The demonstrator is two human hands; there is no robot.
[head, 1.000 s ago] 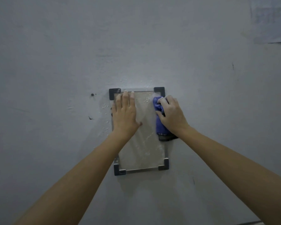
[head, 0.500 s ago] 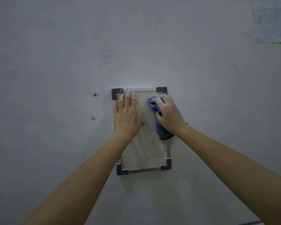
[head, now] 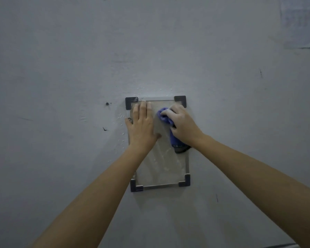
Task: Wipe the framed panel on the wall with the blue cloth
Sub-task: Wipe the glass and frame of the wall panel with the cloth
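Where covered by both hands, framed panel (head: pixel 164 169): upper half of the glass hidden; mounted on the wall (head: pixel 61 68) at the view's centre, black corner brackets (head: pixel 131 102) at the corners, left edge partly behind the forearm, pale streaks and droplets on the bare lower half.
left hand (head: pixel 142 126): flat on the glass toward 10 o'clock of the panel, fingers straight and close together, pointing to 12.
right hand (head: pixel 183 126): toward 2 o'clock of the panel, curled round the blue cloth (head: pixel 164 116), pressing it to the glass; much of the cloth hidden beneath, dark end hanging toward 6 below the wrist.
paper patch (head: pixel 301 24): at 1 o'clock of the view, cut off by the edge.
cloth and right hand, against a second ago: slid toward 9, closer to the left hand; left hand unmoved on the panel.
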